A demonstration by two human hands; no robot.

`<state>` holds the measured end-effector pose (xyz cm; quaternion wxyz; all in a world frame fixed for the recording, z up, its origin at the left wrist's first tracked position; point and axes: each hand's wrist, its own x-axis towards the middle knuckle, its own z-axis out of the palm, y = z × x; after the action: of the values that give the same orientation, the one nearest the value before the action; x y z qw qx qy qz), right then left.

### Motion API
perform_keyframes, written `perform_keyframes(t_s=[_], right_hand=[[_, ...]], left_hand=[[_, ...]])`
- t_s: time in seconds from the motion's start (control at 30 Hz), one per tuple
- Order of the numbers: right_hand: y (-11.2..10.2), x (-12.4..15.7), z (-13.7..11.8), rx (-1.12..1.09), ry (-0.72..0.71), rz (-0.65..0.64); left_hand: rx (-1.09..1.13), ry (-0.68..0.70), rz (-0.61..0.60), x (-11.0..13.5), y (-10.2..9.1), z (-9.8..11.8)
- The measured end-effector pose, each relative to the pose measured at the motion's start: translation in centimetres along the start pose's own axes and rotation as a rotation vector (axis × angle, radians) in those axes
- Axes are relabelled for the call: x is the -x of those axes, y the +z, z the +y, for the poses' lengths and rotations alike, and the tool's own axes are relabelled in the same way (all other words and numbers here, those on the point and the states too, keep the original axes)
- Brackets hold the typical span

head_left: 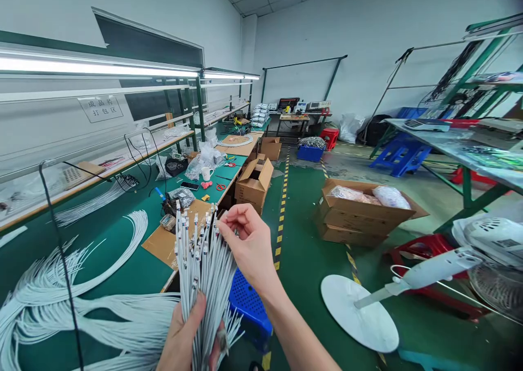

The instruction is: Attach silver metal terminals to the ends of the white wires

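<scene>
A thick bundle of thin white cables (210, 275) stands upright before me, with small white and metallic connectors at the upper ends. My left hand (182, 330) is closed around its lower part, thumb in front. At the bundle's upper right edge, my right hand (251, 245) pinches a cable end between thumb and index finger; the fingertips partly hide it. More white cables (126, 316) lie spread on the green bench to the left of my left hand, and a curved bunch (133, 245) lies just behind them.
On the green bench (159, 218) are a cardboard sheet (161, 245), a white mug (207, 172), a phone (190, 186) and red scissors (221, 187). A blue stool (247, 300) stands below the bundle. Open cartons (359, 218) and a fallen white fan (417, 284) occupy the floor at right.
</scene>
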<state>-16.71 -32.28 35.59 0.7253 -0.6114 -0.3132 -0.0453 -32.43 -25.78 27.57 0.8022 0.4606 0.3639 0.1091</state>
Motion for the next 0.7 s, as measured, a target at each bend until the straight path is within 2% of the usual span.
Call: perform_keyframes(t_s=[0.13, 0.27, 0.37, 0.47, 0.6, 0.7], right_hand=[[-0.5, 1.5, -1.4, 0.157, -0.141, 0.069], [-0.4, 3.4, -2.3, 0.235, -0.224, -0.096], [-0.1, 3.6, -1.9, 0.247, -0.177, -0.171], [-0.2, 3.4, -1.4, 0.214, -0.107, -0.193], [-0.5, 3.3, -0.8, 0.129, -0.007, -0.178], [-0.7, 2.5, 0.0, 0.069, 0.033, -0.105]], left_hand=[[0.004, 0.02, 0.031, 0.0, 0.8, 0.1], [0.011, 0.072, 0.012, 0.0, 1.2, -0.1], [0.011, 0.059, 0.03, 0.1, 1.2, -0.3], [0.013, 0.025, 0.06, 0.1, 1.3, -0.2], [0.01, 0.013, 0.059, 0.1, 1.5, 0.0], [0.0, 0.021, 0.048, 0.0, 1.5, -0.1]])
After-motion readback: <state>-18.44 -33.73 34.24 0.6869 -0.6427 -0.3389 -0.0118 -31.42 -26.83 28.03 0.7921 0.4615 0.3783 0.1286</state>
